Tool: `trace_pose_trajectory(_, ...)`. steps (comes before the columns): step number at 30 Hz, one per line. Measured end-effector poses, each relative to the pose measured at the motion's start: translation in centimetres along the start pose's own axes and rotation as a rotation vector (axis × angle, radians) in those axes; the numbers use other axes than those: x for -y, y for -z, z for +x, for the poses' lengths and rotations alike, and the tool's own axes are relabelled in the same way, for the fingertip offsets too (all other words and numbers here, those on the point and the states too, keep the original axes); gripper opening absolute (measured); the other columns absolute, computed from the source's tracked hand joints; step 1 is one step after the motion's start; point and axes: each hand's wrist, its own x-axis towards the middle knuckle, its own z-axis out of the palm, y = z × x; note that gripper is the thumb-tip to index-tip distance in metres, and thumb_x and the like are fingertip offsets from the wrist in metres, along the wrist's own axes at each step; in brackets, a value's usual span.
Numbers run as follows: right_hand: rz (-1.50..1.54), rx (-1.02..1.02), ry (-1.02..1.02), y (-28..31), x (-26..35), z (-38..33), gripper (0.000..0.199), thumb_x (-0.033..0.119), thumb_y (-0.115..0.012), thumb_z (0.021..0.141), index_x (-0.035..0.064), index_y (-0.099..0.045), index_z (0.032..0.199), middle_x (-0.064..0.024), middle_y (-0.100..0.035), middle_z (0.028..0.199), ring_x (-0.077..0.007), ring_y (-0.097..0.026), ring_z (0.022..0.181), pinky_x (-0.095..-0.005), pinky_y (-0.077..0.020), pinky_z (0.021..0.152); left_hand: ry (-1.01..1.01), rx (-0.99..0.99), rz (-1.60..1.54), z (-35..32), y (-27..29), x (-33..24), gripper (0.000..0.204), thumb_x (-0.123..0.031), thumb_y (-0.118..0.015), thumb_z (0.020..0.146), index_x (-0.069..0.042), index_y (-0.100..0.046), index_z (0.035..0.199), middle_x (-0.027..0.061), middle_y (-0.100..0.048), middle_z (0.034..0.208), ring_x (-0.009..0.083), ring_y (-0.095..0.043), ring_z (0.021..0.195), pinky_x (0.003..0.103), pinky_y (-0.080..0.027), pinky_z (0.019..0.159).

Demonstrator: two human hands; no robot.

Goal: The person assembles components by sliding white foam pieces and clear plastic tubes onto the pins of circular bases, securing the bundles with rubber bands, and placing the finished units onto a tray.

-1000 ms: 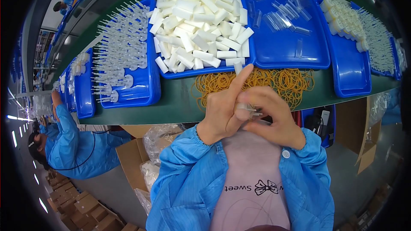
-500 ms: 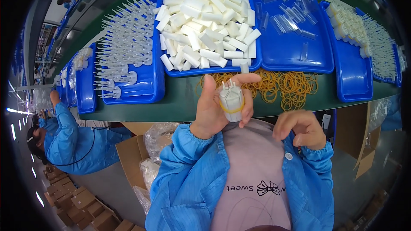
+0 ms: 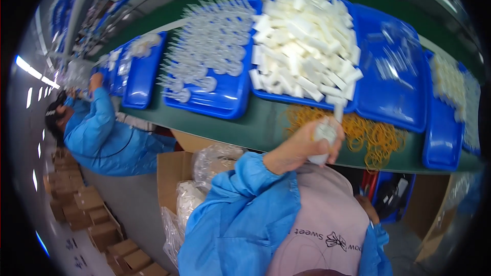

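My left hand (image 3: 299, 145) is closed around a white bundle of pieces (image 3: 326, 132), held upright in front of my chest near the table's front edge. Motion blurs the bundle's details. Low at my side, in shadow by the edge of my jacket, is my right hand (image 3: 367, 208); its fingers are hidden. Just beyond the left hand lies a heap of yellow rubber bands (image 3: 376, 145) on the green table (image 3: 225, 135). Behind them stands a blue tray (image 3: 286, 101) piled with white foam blocks (image 3: 307, 41).
A blue tray (image 3: 391, 105) holds clear tubes (image 3: 394, 64). Another blue tray (image 3: 204, 103) carries many pronged white parts (image 3: 209, 46). Further blue trays line both sides. A cardboard box (image 3: 174, 174) with plastic bags stands below the table. A co-worker in blue (image 3: 107, 138) works at left.
The view has swung, shifting the trays right and down in the picture. My right hand has dropped from beside the bundle to my side. The left hand keeps its hold.
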Motion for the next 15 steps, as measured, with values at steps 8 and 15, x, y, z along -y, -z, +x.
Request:
trace_pose_trajectory(8,-0.232,0.112,0.147,3.7,2.0,9.8,0.027,0.024,-0.053,0.090,0.0000,-0.062,0.096,-0.0147,-0.066,0.087,-0.0246,-0.063,0.079,-0.0339,-0.0481,0.071,-0.009,0.062,-0.073,0.2,-0.9,0.8,0.077,-0.052,-0.067,0.078,-0.008,-0.038,0.133,0.0059,-0.053,0.089,0.0109,-0.054,0.073,0.021,-0.043,0.047)
trace_pose_trajectory(15,-0.376,0.059,0.172,6.4,1.9,11.6,0.026,0.024,-0.053,0.090,0.0005,-0.063,0.096,-0.0152,-0.066,0.087,-0.0260,-0.063,0.079,-0.0342,-0.0483,0.070,-0.016,0.071,-0.092,-0.1,-0.4,0.9,0.065,-0.045,-0.071,0.078,-0.008,-0.042,0.123,0.0037,-0.052,0.081,0.0089,-0.052,0.064,0.021,-0.040,0.044)
